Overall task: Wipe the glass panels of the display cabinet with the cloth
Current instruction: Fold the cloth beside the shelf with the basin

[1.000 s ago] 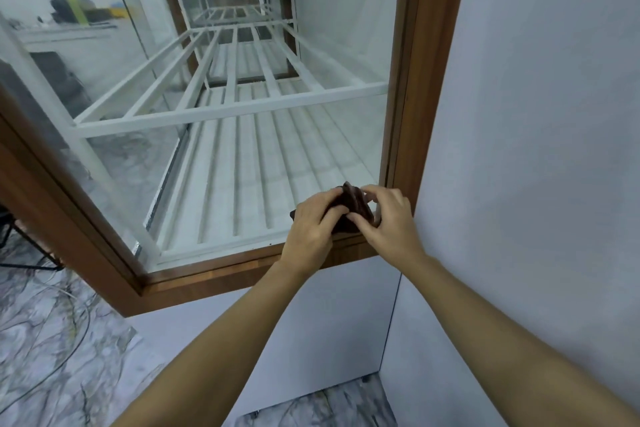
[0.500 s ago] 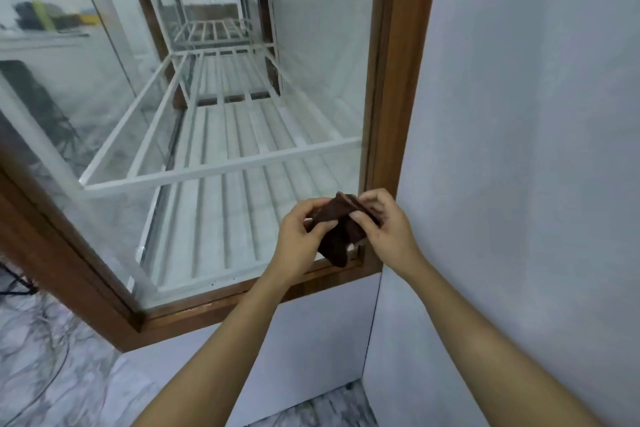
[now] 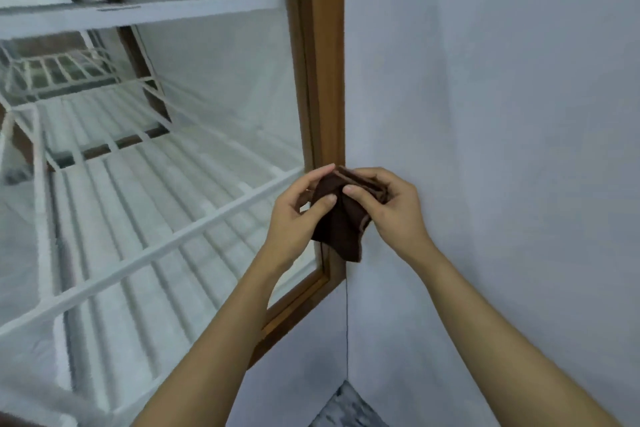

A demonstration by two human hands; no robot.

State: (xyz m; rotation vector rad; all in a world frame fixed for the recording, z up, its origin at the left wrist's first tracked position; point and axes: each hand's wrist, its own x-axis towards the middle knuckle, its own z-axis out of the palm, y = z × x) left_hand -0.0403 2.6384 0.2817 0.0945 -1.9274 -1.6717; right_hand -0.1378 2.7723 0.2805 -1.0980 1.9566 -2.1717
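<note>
A dark brown cloth (image 3: pixel 343 229) is bunched between both my hands, its lower corner hanging loose. My left hand (image 3: pixel 294 218) pinches its left side and my right hand (image 3: pixel 391 208) grips its top right. Both are held in front of the cabinet's brown wooden frame (image 3: pixel 325 87), near the lower right corner of the glass panel (image 3: pixel 214 87). The cloth does not touch the glass. Behind the glass are white slatted shelves (image 3: pixel 145 204).
A plain white wall (image 3: pixel 502 114) stands close on the right, meeting the cabinet's frame at a corner. The cabinet's white base panel (image 3: pixel 298 374) runs below the frame. A patch of marbled floor (image 3: pixel 349 406) shows at the bottom.
My view has swung right and closer to the cabinet's right frame. The cloth has been opened out from a tight bunch, and a corner now hangs down between my hands.
</note>
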